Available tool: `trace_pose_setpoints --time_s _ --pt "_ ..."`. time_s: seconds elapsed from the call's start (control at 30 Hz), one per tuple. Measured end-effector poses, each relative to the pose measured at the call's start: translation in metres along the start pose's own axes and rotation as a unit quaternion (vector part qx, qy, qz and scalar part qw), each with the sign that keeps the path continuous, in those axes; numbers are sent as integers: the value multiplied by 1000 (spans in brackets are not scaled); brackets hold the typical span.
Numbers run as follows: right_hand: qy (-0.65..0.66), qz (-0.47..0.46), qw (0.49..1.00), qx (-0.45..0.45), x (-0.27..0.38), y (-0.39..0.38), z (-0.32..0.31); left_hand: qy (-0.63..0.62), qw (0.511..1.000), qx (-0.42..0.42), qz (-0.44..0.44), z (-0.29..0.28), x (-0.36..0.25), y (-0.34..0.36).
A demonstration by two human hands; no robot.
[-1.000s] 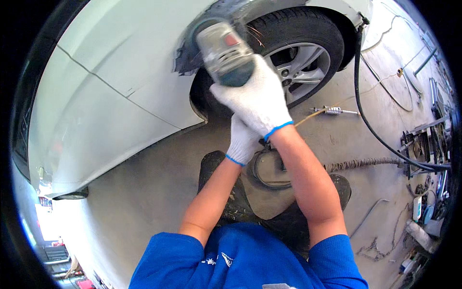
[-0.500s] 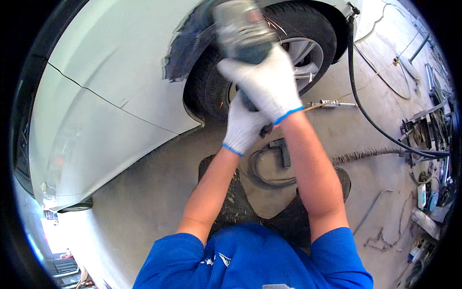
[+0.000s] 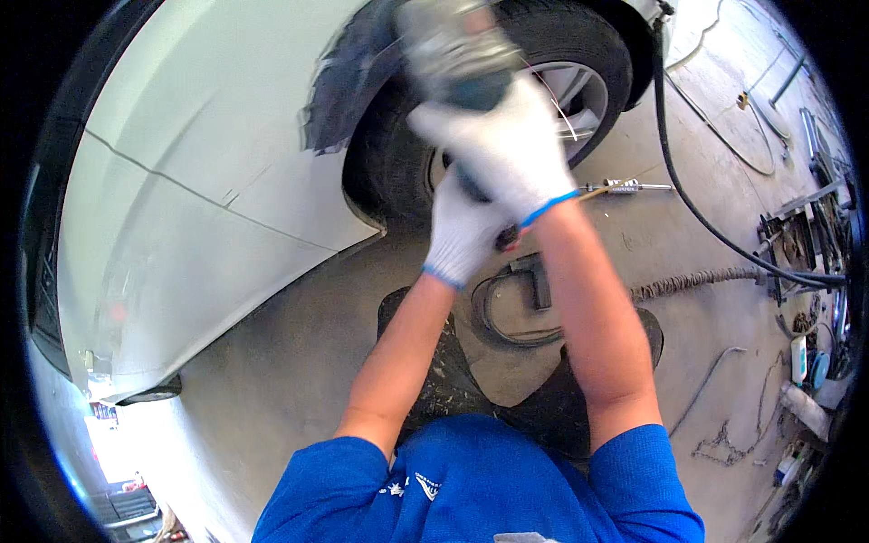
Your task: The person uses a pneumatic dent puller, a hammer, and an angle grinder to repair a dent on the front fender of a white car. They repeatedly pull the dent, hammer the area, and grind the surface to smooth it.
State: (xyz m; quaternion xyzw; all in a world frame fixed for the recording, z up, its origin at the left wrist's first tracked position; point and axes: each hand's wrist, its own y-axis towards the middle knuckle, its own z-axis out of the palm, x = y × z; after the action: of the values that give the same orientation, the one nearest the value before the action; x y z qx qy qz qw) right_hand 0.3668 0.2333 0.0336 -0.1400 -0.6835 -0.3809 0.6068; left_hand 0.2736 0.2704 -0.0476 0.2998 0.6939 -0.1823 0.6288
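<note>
Both white-gloved hands are closed round a power tool that looks like an angle grinder (image 3: 457, 45), its grey metal head smeared by motion. My right hand (image 3: 502, 149) wraps the dark teal body just behind the head. Lower down, my left hand (image 3: 463, 226) grips the rear part, where a dark end with a bit of red shows by the right wrist. The head is up against the dark, scuffed wheel-arch edge (image 3: 339, 86) of a white car (image 3: 208, 136). Thin spark streaks cross the wheel (image 3: 579, 90). The exact contact spot is hidden behind the tool.
A black hose (image 3: 665, 136) hangs at the right and runs along the floor. By my knees lie a coiled dark cable (image 3: 493, 330) and a ribbed hose (image 3: 697, 282). A slim metal tool (image 3: 634, 187) lies near the tyre. Assorted gear (image 3: 801, 244) crowds the right edge.
My hands and the grinder stay almost in place, shifting very slightly. The sparks have changed from a short spray near the head to a longer streak over the wheel.
</note>
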Motion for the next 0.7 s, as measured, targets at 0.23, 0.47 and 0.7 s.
trace_pose_setpoints --time_s 0.23,0.47,0.7 --pt "18 11 1000 -9 -14 9 -5 72 996 15 58 4 1 15" --pt "-129 44 987 87 -12 -30 44 -234 969 -73 -15 -27 90 -29" --pt "-92 49 992 69 -20 -31 39 -162 982 -90 -39 -16 53 -37"
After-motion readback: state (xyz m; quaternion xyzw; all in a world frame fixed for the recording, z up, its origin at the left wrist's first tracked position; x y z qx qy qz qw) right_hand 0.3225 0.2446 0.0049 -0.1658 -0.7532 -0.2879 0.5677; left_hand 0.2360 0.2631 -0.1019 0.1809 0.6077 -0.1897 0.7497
